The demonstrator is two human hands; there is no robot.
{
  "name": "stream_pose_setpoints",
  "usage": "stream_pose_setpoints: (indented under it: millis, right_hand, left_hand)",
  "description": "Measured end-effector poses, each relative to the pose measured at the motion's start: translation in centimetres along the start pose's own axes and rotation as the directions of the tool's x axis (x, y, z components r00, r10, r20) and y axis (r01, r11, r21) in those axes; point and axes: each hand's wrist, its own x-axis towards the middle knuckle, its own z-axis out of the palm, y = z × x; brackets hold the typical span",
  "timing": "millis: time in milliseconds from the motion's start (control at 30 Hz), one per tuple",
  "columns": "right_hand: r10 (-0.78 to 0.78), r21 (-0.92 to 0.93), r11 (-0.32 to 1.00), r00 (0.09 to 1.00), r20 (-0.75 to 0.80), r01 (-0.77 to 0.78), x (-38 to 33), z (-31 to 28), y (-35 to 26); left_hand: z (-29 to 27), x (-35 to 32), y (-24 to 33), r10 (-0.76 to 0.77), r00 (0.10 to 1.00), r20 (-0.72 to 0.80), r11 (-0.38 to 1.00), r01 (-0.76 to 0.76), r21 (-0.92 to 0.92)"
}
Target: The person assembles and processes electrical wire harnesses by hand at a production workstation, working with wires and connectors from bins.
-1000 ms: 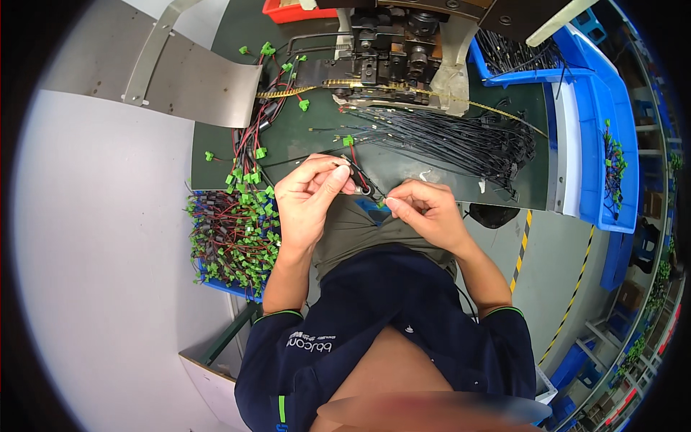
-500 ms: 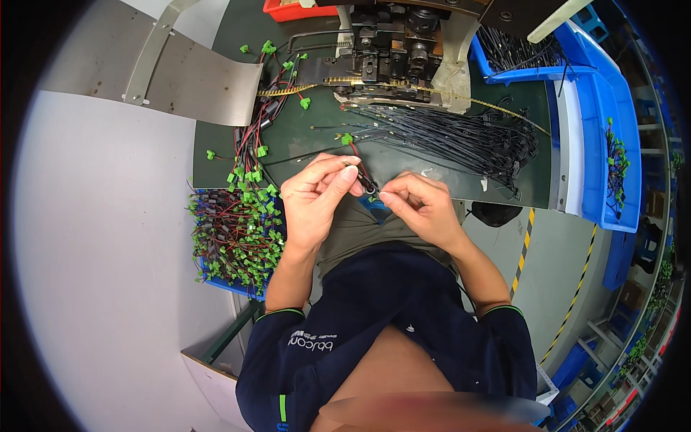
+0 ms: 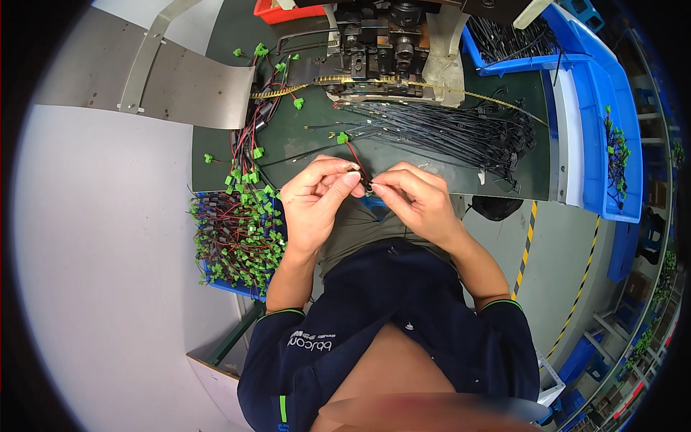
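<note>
Both my hands meet over the front edge of the dark green bench. My left hand pinches a small wire lead with a green connector and a red wire running from it. My right hand has its thumb and forefinger closed on the other end of this lead, close beside the left fingertips. The fingers hide most of the dark part between them. Beyond my hands lies a bundle of black cables with bare metal tips at its left end.
A crimping machine with a yellow terminal strip stands at the back. Left, a blue bin is heaped with green-connector leads; more leads trail onto the bench. Blue trays stand right, a red tray far left.
My right hand has moved left, closer to the left fingertips, and the dark end of the lead is now more covered. The left hand stays nearly in place.
</note>
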Motion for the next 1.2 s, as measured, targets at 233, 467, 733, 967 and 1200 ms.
stream_pose_setpoints:
  millis: [233, 467, 733, 967, 1200]
  right_hand:
    - [0.052, 0.076, 0.996, 0.998, 0.037, -0.054, 0.1, -0.3, -0.4]
    - [0.197, 0.473, 0.851, 0.974, 0.113, -0.227, 0.0, 0.1, 0.5]
    - [0.319, 0.565, 0.738, 0.929, 0.188, -0.368, 0.1, 0.1, -0.5]
    - [0.117, 0.526, 0.827, 0.977, 0.181, -0.196, 0.1, -1.2, -1.8]
    - [0.213, 0.684, 0.617, 0.919, 0.331, -0.389, -0.9, -2.3, -2.8]
  left_hand:
    - [0.7, -0.5, 0.3, 0.011, 0.999, 0.034, 0.997, -0.013, 0.073]
    - [1.5, -0.6, -0.5, 0.05, 0.999, -0.016, 0.999, -0.05, 0.015]
    - [2.3, -0.9, 0.0, 0.171, 0.984, 0.042, 0.972, -0.176, 0.157]
    - [3.2, -2.4, 0.7, 0.32, 0.942, 0.105, 0.883, -0.337, 0.327]
    - [3.7, -2.8, 1.0, 0.38, 0.912, 0.153, 0.881, -0.407, 0.24]
